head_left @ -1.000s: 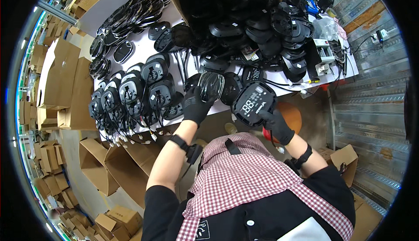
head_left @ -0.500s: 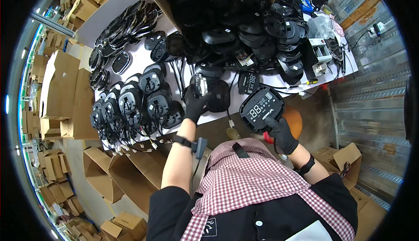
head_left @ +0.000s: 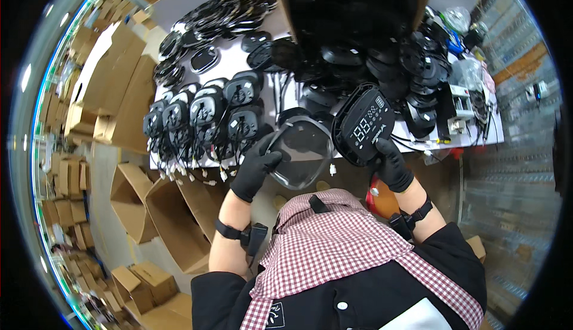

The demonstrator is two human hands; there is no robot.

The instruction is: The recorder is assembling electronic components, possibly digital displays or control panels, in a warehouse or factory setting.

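Note:
My left hand (head_left: 255, 172), in a black glove, grips the left edge of a clear plastic cover (head_left: 301, 151) with a rounded outline. In my right hand (head_left: 392, 167), also gloved in black, is a round-cornered black display unit (head_left: 365, 128), tilted, its face with white digits and icons turned up toward me. My fingers close on its lower right edge. Both pieces are in front of the table's near edge, side by side; the cover's right rim comes close to the unit. Behind them lie more black housings (head_left: 319, 98) on the white table.
Black housings with cables (head_left: 206, 109) stand in rows at the left, their white plugs hanging over the edge. Dark-rimmed covers (head_left: 224, 16) are heaped behind. A large carton (head_left: 283, 1) and piled housings (head_left: 385, 67) fill the back. An orange stool (head_left: 387, 203) stands below the right hand.
My left hand has come back from the table toward me, bringing out the clear cover. The display unit in my right hand has turned and tilted up. The view has shifted.

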